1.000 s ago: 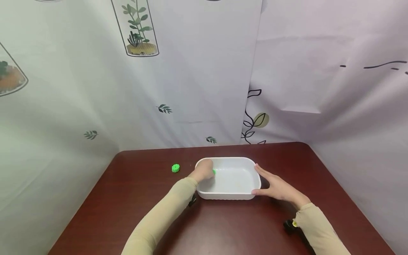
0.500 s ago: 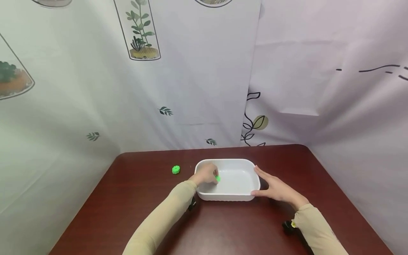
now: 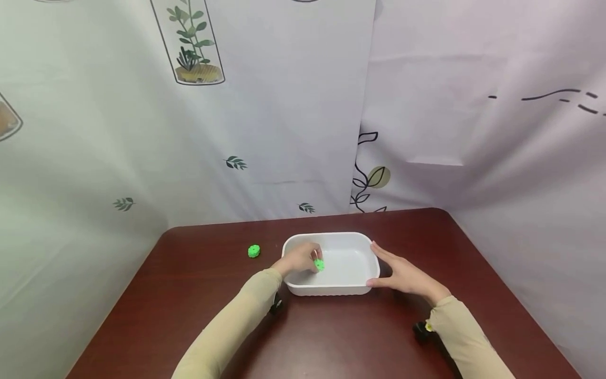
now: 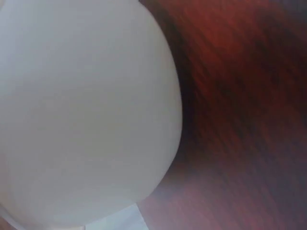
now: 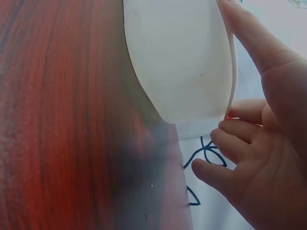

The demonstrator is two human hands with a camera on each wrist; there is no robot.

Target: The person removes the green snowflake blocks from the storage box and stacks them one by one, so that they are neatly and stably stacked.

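In the head view, a white rectangular plastic basin (image 3: 347,266) with rounded corners stands on the table. My left hand (image 3: 300,257) reaches over its left end and pinches a small bright green round piece with a notched edge (image 3: 319,265), held inside the basin. My right hand (image 3: 408,275) spans the right end, thumb at the near corner and fingertips at the far one, touching the rim. The right wrist view shows its other fingers (image 5: 230,139) loosely bent beside the basin wall (image 5: 184,62). Only the basin's outer wall (image 4: 91,110) fills the left wrist view; the left fingers are hidden there.
Left of the basin, a stack of similar green notched pieces (image 3: 253,251) lies on the dark red wooden table (image 3: 326,337). A white patterned cloth (image 3: 293,131) hangs behind the table and along both sides. Dark wrist devices (image 3: 420,331) sit under the sleeves.
Inside the basin, my left hand has turned and shifted slightly, so the green piece shows more between its fingers. My right hand stays at the rim. The head view has shifted a little.
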